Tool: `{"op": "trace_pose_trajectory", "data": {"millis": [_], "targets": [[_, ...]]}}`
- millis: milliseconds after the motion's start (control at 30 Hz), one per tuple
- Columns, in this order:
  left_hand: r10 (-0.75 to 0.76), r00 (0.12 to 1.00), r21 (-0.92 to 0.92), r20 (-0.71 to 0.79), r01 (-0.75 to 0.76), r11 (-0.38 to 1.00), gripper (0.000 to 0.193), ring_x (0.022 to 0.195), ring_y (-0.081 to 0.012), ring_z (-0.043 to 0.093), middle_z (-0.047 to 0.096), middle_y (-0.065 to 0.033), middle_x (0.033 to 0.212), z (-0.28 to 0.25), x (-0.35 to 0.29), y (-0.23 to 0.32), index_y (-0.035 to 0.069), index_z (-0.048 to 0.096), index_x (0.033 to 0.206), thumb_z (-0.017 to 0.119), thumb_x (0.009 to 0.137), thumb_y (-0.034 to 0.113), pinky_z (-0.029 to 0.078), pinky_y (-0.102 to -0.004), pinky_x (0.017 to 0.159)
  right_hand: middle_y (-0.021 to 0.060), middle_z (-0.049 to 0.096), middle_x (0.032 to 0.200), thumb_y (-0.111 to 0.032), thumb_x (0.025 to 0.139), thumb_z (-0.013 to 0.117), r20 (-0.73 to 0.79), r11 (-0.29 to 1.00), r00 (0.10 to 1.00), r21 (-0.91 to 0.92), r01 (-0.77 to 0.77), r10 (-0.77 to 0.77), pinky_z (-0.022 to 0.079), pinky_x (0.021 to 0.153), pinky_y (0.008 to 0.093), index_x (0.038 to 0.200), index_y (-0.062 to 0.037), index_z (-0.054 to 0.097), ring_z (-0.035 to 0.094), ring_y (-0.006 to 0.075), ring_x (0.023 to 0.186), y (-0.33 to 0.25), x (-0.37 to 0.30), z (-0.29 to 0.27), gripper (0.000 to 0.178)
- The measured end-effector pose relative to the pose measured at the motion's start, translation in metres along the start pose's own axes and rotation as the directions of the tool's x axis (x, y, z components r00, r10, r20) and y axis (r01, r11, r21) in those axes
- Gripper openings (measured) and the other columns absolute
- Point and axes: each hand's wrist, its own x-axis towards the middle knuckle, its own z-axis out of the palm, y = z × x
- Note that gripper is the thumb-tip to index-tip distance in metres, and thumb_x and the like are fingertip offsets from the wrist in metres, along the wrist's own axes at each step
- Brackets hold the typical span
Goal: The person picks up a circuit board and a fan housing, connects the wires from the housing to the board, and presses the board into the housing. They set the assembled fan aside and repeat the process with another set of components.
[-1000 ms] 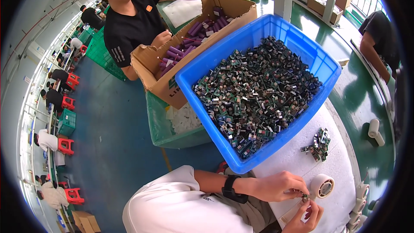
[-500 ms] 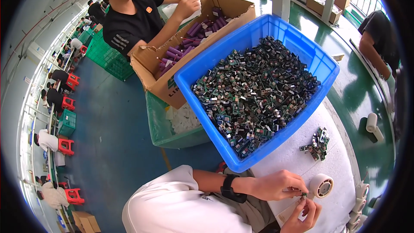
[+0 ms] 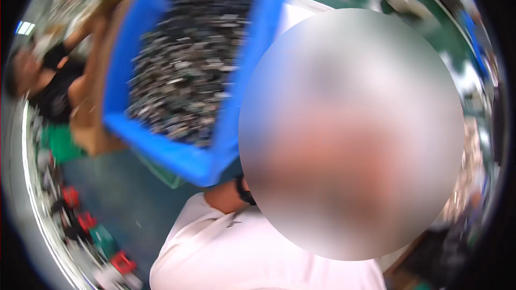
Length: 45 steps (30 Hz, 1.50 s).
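A large round blur covers the middle right of the picture, and both my hands lie hidden in it. Only skin-coloured smears show there, so what either hand holds or touches cannot be made out. My left forearm [image 3: 221,197] comes out of a white sleeve, with a black band [image 3: 245,190] at the wrist, and runs into the blur. Just beyond it stands a deep blue tub [image 3: 119,83], smeared by motion. A heap of small circuit boards [image 3: 188,59] fills the tub. My right arm cannot be picked out.
At the tub's left is a cardboard box [image 3: 86,123], with a co-worker in black [image 3: 54,88] reaching over it. A green crate [image 3: 62,142] stands below them. Part of a pale green bin [image 3: 173,180] shows under the tub. Red stools [image 3: 123,262] line the lower left.
My view has swung, so the tub, box and co-worker now sit farther left and the picture is smeared. My hands, earlier pinching a small circuit board beside a white fan, are now hidden by the blur.
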Motion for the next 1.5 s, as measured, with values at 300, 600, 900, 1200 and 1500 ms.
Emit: {"op": "trace_pose_trajectory", "data": {"millis": [300,600,900,1200,1500], "targets": [[-0.029,0.992,-0.126,0.12,0.044,0.991,0.033,0.101,-0.0213,0.071,0.067,-0.0167,0.121,0.011,0.007,-0.01,-0.002,0.071,0.118,0.062,0.09,-0.018,0.065,-0.0317,0.083,0.0039,0.06,0.08,0.0,0.082,0.077,-0.016,1.0,1.0,0.015,-0.005,0.005,0.047,0.058,0.0281,0.092,-0.003,0.073,0.058,0.0135,0.066,0.014,-0.008,-0.011,0.011],[-0.012,0.995,-0.098,0.097,0.021,0.995,0.032,0.102,-0.022,0.071,0.067,-0.017,0.121,0.009,0.004,-0.01,-0.003,0.071,0.117,0.062,0.09,-0.018,0.066,-0.0322,0.083,0.0037,0.06,0.08,-0.001,0.082,0.077,-0.02,0.997,0.999,0.064,-0.032,0.034,0.046,0.057,0.0286,0.091,-0.0035,0.073,0.057,0.0135,0.065,0.013,-0.01,-0.006,0.01],[0.217,0.976,0.274,-0.033,-0.2,0.941,0.033,0.093,-0.0239,0.074,0.071,-0.017,0.109,0.022,-0.002,-0.001,-0.002,0.074,0.112,0.072,0.083,-0.015,0.062,-0.0297,0.076,0.0037,0.06,0.078,0.001,0.08,0.076,-0.123,0.999,0.992,0.044,-0.016,0.021,0.043,0.054,0.0269,0.09,-0.0033,0.075,0.054,0.0111,0.062,0.007,-0.01,-0.003,0.011],[0.402,0.91,0.476,-0.1,-0.311,0.822,0.04,0.091,-0.0286,0.074,0.07,-0.0159,0.113,0.035,-0.015,-0.005,-0.001,0.073,0.117,0.073,0.08,-0.013,0.061,-0.0324,0.073,0.0021,0.057,0.074,0.001,0.08,0.077,-0.135,0.98,0.98,0.152,-0.128,0.149,0.04,0.052,0.0254,0.091,-0.0027,0.075,0.049,0.009,0.059,-0.007,-0.017,0.005,0.011],[0.442,0.895,0.521,-0.06,-0.35,0.778,0.04,0.091,-0.0284,0.074,0.07,-0.0164,0.112,0.035,-0.011,-0.005,-0.002,0.073,0.117,0.074,0.077,-0.012,0.061,-0.0324,0.073,0.0014,0.054,0.073,0.0,0.082,0.078,-0.168,0.984,0.975,0.131,-0.124,0.145,0.036,0.05,0.0253,0.092,-0.0014,0.074,0.047,0.0079,0.058,-0.01,-0.017,0.008,0.011]]}}
